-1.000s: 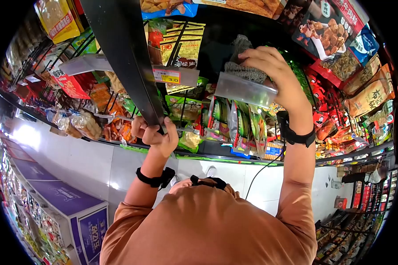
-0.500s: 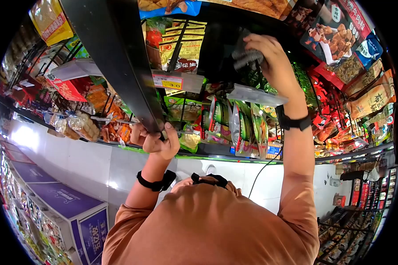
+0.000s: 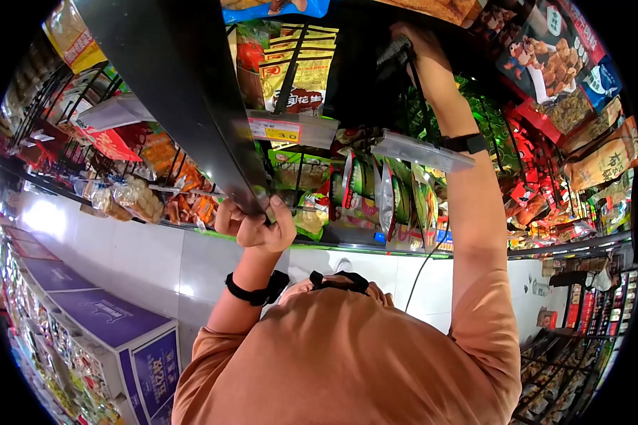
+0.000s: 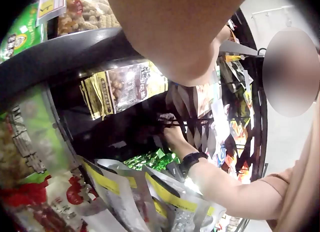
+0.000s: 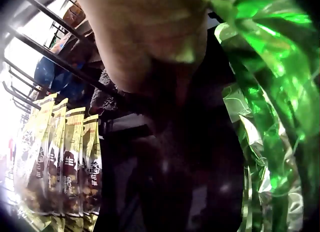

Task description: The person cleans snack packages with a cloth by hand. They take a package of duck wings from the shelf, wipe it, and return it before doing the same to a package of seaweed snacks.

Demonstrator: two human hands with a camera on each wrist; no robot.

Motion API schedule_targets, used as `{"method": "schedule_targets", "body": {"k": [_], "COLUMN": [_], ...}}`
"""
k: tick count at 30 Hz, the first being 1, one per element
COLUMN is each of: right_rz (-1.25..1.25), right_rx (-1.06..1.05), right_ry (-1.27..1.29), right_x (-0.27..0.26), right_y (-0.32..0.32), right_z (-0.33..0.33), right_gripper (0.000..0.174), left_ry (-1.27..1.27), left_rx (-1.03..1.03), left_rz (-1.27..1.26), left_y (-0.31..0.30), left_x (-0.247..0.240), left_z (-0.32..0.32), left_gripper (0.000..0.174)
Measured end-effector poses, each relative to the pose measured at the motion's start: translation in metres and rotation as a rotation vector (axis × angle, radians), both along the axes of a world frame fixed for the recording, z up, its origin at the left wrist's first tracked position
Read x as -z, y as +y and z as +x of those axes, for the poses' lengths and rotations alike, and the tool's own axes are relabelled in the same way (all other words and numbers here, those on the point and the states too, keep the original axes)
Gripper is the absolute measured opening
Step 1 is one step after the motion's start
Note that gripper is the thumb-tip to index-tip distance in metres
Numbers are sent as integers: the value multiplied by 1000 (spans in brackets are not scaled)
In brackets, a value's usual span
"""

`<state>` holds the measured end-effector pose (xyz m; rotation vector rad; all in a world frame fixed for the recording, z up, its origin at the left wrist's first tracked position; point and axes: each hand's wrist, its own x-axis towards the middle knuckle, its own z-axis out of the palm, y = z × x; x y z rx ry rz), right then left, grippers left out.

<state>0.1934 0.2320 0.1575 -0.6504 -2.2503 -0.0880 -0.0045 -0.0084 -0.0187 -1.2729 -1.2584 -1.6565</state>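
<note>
Deep in the dark gap of the rack, my right hand (image 3: 420, 44) grips a grey cloth (image 3: 395, 51) beside a thin black hook rod. In the right wrist view part of the cloth (image 5: 104, 95) shows past the hand (image 5: 150, 46), whose fingertips are lost in shadow. My left hand (image 3: 261, 225) has its fingers curled round the near end of a long black shelf board (image 3: 184, 92). Yellow peanut packets (image 3: 301, 74) hang left of the gap. Green shiny packets (image 5: 275, 91) hang on its other side, close to the right hand.
A clear price rail (image 3: 422, 151) crosses below the right forearm, and another rail with a price tag (image 3: 275, 132) is left of it. Upright packets (image 3: 398, 198) hang beneath. Red packets (image 3: 528, 170) fill the right side. A purple-topped display (image 3: 85, 304) stands behind on the left.
My right hand has moved up and deeper into the gap with the grey cloth, off the clear rail. The left hand keeps its hold on the black board, which sits slightly differently in view.
</note>
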Motion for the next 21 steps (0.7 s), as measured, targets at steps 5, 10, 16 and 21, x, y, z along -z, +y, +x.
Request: {"method": "schedule_targets", "body": {"k": [5, 10, 16, 21], "right_rz": [163, 22, 57, 11], "right_rx": [-14, -9, -139, -244], "right_ry": [-39, -34, -51, -18], "right_x": [1, 12, -11, -13], "right_y": [8, -3, -67, -103], "right_z": [5, 19, 28, 37], "right_gripper": [51, 52, 51, 50], "left_ry": [-2, 2, -24, 38], "left_rx": [140, 125, 149, 120], "left_rz": [28, -26, -54, -80], "left_y": [0, -2, 0, -3], "left_x": [-13, -11, -6, -6], "left_z": [2, 4, 2, -3], "left_gripper": [44, 44, 42, 42]}}
